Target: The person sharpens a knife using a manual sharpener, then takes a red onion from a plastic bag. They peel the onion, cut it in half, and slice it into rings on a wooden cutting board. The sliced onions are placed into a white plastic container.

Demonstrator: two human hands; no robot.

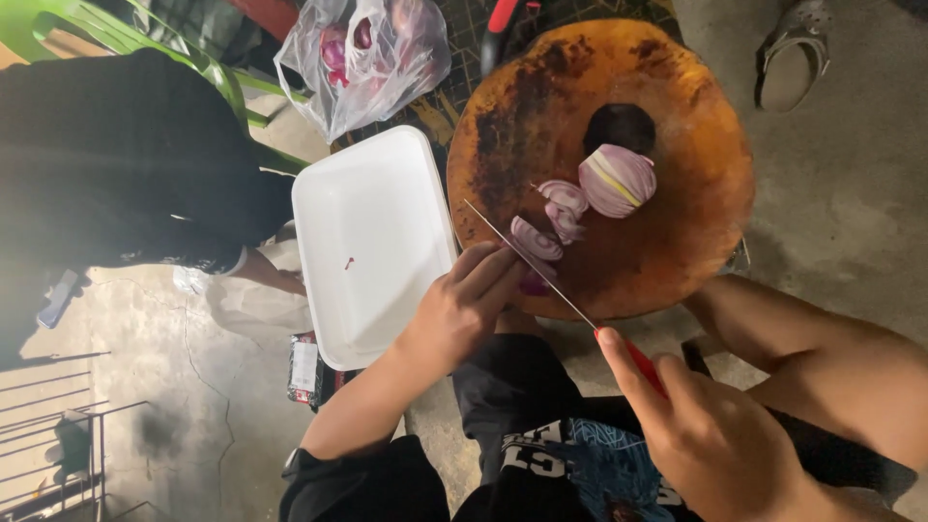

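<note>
A small onion piece [535, 282] is pinned at the near edge of the round board [696, 222] by the left hand [464, 304], fingertips kept beside the blade. The knife [541, 275] is held closed in the right hand's [710, 435] grip, angled across it. Cut slices [551, 220] lie just beyond; a white tray [372, 242] sits alongside.

Thin-bladed knife [541, 275] (red handle) slants across purple onion piece [535, 281] — board's near edge.

Dim scene, glare on white tray [372, 242], dark corners, slight blur.
</note>
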